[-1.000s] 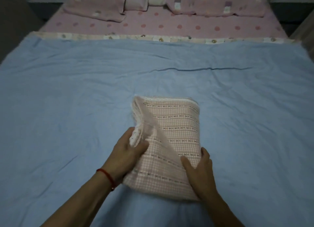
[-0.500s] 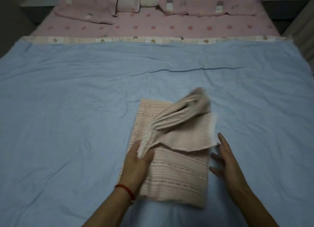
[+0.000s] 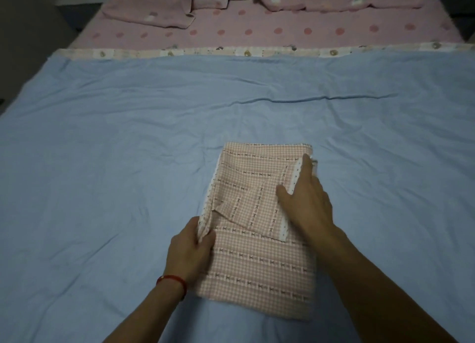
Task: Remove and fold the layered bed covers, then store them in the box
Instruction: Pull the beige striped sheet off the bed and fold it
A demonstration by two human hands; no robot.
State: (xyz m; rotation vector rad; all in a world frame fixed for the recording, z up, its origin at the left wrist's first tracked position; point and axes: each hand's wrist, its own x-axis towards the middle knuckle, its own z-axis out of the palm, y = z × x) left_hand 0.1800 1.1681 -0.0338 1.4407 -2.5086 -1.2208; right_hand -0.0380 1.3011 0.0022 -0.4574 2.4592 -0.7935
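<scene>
The left fingers point(image 3: 205, 236) pinched the trim of the pink cover point(image 3: 259, 255), folded at lower centre on the blue sheet point(image 3: 102, 162); the right hand point(image 3: 305, 201) pressed flat, fingers straight. To fold well, edges needed aligning first.

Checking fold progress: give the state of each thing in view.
Pink checked cover: folded, top flap askew, lying on the blue cover.
Blue cover: spread, wrinkled.
Left hand: pinches the lace edge.
Right hand: flat, pressing the flap.
Pillows: at the headboard end.
</scene>
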